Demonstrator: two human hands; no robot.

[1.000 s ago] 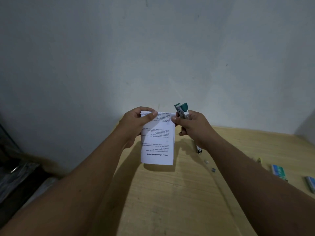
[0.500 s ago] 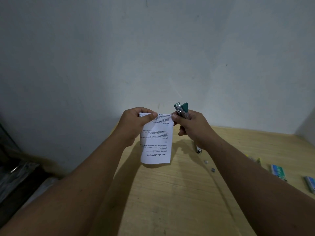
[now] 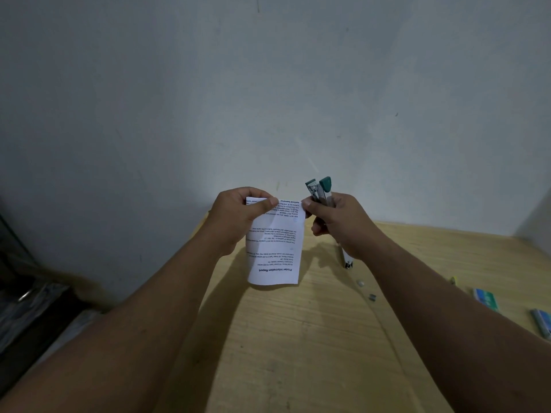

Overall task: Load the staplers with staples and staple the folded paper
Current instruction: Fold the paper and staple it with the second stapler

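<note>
A folded white printed paper (image 3: 275, 248) hangs upright above the wooden table (image 3: 298, 338). My left hand (image 3: 238, 216) pinches its top left corner between thumb and fingers. My right hand (image 3: 337, 222) holds a green and metal stapler (image 3: 320, 190) upright, jaws pointing up, while its thumb and forefinger pinch the paper's top right corner. A second, white stapler (image 3: 346, 257) lies on the table, partly hidden behind my right wrist.
Small loose staple pieces (image 3: 371, 297) lie near the white stapler. Staple boxes sit at the right: a green and blue box (image 3: 486, 299) and a grey one (image 3: 541, 321) at the frame edge. A plain wall stands close behind the table. Dark clutter fills the lower left.
Both hands have lifted the paper slightly, and it now hangs a little tilted and curled. The stapler stays upright in my right hand.
</note>
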